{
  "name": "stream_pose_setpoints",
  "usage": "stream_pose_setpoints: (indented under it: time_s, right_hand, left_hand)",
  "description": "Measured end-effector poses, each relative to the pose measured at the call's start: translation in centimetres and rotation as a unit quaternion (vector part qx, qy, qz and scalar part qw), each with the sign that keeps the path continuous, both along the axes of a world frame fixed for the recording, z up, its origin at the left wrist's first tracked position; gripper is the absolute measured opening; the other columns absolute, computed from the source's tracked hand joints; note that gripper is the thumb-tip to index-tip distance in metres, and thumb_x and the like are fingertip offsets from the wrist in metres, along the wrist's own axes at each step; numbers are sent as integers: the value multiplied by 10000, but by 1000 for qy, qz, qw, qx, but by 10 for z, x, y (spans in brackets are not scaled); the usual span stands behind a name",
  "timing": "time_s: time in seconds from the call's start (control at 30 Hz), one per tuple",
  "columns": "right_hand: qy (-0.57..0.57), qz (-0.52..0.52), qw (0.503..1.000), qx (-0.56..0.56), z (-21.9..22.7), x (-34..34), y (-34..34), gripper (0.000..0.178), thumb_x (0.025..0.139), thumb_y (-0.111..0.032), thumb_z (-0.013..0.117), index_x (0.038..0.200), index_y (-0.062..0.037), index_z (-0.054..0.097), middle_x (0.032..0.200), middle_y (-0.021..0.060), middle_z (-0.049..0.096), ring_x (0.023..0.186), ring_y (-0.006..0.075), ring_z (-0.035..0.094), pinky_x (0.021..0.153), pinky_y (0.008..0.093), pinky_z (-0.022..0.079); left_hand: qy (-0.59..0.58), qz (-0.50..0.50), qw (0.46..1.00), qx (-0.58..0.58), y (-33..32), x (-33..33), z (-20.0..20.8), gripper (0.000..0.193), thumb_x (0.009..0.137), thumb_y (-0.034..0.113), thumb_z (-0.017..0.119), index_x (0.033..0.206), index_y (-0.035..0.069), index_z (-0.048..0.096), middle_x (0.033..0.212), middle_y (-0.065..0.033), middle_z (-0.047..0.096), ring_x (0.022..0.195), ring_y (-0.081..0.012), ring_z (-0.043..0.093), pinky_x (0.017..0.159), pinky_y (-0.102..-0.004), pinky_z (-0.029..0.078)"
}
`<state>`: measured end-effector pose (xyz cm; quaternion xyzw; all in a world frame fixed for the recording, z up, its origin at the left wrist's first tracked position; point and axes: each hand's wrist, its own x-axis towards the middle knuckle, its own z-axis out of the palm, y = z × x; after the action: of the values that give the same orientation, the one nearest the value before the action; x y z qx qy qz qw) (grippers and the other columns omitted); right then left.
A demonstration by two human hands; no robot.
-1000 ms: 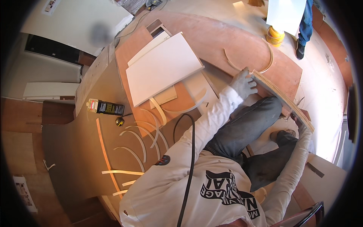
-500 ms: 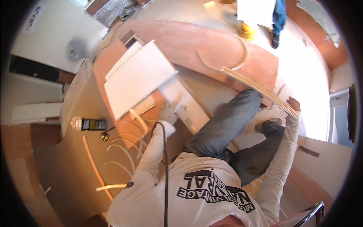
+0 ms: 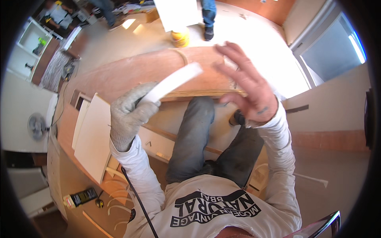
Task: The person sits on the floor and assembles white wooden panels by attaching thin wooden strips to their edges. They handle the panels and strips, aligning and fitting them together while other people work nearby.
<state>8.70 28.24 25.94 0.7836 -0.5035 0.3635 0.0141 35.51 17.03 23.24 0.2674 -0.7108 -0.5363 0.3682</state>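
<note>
My left hand (image 3: 130, 112), in a grey work glove, is raised in front of me. It grips a short, slightly curved white strip (image 3: 172, 82) by its lower end, and the strip's free end points up and right. Bare and slightly blurred, my right hand (image 3: 254, 89) is held up to the right of the strip, fingers spread and nothing in it. Beyond my knees lies a layered wooden piece (image 3: 194, 94), beside a large plywood sheet (image 3: 135, 65). Part of a thin curved strip (image 3: 183, 56) rests on that sheet.
White panels (image 3: 93, 139) lie at my left, with several curved strips (image 3: 119, 206), a tape measure (image 3: 99, 203) and a black-and-yellow container (image 3: 81, 197) nearby. A fan (image 3: 37, 127) stands far left. Ahead are a yellow bucket (image 3: 180, 38) and a person's jeans-clad leg (image 3: 208, 18).
My left hand has risen from beside the white panels, bringing the white strip up. My right hand has left the end of the layered wooden piece and opened. The view has turned right.
</note>
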Motion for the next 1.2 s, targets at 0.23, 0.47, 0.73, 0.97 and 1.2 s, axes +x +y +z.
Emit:
stream_pose_setpoints:
  time_s: [0.23,0.47,0.73,0.97,1.2]
  right_hand:
    - [-35,-16,996,86,15,-17,22,459,813,-163,654,1216,19,532,850,168,584,758,302,582,689,379,468]
    - [-241,-94,943,210,9,-68,57,486,874,-329,594,1189,40,560,781,55,537,695,146,486,646,276,395]
    - [-231,-119,927,271,-44,-68,54,414,938,-272,517,1223,27,539,791,54,489,676,147,452,651,285,393]
    - [-345,-91,913,200,-54,-65,39,319,931,-191,499,1156,19,584,737,46,447,621,129,444,598,265,387]
    - [-304,-85,922,223,-42,-57,36,358,917,-244,519,1127,39,587,807,23,491,622,90,444,582,220,371]
  left_hand:
    - [-107,-164,968,-155,-1,-70,35,405,733,101,726,1110,-6,624,936,-154,672,818,-170,638,765,-286,503]
    - [-110,-192,973,66,-41,-28,19,407,749,87,707,1123,-44,615,1003,-103,655,905,-163,592,836,-268,462]
    - [-142,-103,983,49,-74,-3,-55,369,758,97,707,1097,-30,635,962,-63,628,894,-134,572,797,-246,466]
    - [-59,-38,994,87,-72,24,-74,484,761,113,707,1214,12,569,1068,-77,610,957,-169,571,844,-285,465]
    - [-159,-78,944,-278,-61,-5,-90,582,750,115,702,1288,36,494,1230,-162,559,1125,-259,542,965,-328,418]
